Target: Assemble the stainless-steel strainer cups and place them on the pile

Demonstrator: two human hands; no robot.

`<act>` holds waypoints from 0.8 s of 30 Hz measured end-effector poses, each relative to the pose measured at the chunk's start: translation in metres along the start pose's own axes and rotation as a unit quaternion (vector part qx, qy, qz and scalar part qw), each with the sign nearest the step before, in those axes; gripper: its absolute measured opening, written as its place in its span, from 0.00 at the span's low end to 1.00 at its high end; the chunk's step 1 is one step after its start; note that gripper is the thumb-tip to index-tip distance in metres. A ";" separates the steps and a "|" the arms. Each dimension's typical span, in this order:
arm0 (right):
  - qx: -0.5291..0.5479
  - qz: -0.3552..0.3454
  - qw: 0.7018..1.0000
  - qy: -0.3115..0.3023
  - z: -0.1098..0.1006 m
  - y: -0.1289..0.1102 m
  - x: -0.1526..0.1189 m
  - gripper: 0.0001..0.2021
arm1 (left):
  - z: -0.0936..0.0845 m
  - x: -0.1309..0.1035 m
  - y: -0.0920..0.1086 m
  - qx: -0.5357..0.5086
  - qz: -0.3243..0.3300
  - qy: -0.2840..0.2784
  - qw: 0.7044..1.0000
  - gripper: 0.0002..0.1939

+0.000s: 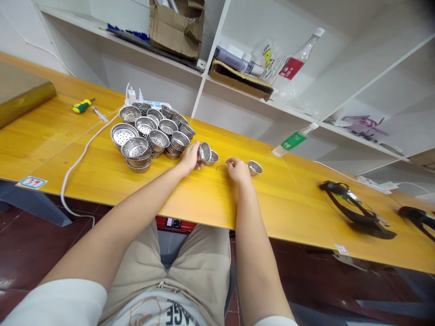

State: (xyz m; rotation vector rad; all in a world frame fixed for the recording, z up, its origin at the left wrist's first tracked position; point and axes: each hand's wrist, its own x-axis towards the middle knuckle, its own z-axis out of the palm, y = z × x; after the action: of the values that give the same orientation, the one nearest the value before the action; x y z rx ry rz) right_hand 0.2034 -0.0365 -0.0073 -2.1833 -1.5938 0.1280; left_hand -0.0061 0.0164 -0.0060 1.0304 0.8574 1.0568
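Observation:
My left hand (pixel 190 157) is closed around a small perforated metal cup (pixel 205 152), which it holds tilted with its mouth facing right. Right beside it is a second perforated cup (pixel 214 157), partly hidden; I cannot tell if the two touch. My right hand (pixel 239 171) is pinched just above the table, and a thin, curved wire-like strand (pixel 220 166) extends left from its fingertips. Another perforated cup (pixel 255 168) stands upright just right of that hand. Left of my left hand, several more such cups (pixel 158 140) stand grouped, some stacked.
A white cable (pixel 79 156) crosses the yellow table (pixel 200 194) and hangs over its front edge. A green-yellow screwdriver (pixel 82 106) lies at the left. A green-labelled bottle (pixel 294 140) is at the back right, and black headgear (pixel 353 210) lies further right.

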 end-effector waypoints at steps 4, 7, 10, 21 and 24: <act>0.009 -0.003 0.999 -0.043 -0.001 0.001 -0.001 0.13 | 0.000 0.000 0.000 -0.001 -0.001 0.000 1.000 0.23; 0.017 -0.003 0.999 -0.043 -0.001 -0.001 -0.002 0.11 | 0.000 0.000 0.001 0.000 -0.002 -0.003 1.000 0.23; 0.031 -0.004 0.999 -0.029 -0.001 -0.002 -0.001 0.10 | 0.000 0.000 0.001 0.003 0.000 -0.006 1.000 0.22; 0.196 -0.314 0.925 0.086 -0.108 -0.047 -0.157 0.11 | 0.001 0.005 -0.003 0.022 0.001 0.001 1.000 0.24; 0.228 -0.334 0.901 0.156 -0.126 -0.049 -0.240 0.04 | 0.002 0.004 -0.001 0.028 0.001 0.001 1.000 0.26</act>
State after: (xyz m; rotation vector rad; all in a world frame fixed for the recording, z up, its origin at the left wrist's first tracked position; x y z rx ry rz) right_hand 0.1202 -0.2833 0.0838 -1.1618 -1.7989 -0.0535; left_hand -0.0025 0.0195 -0.0067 1.0778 0.8925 1.0401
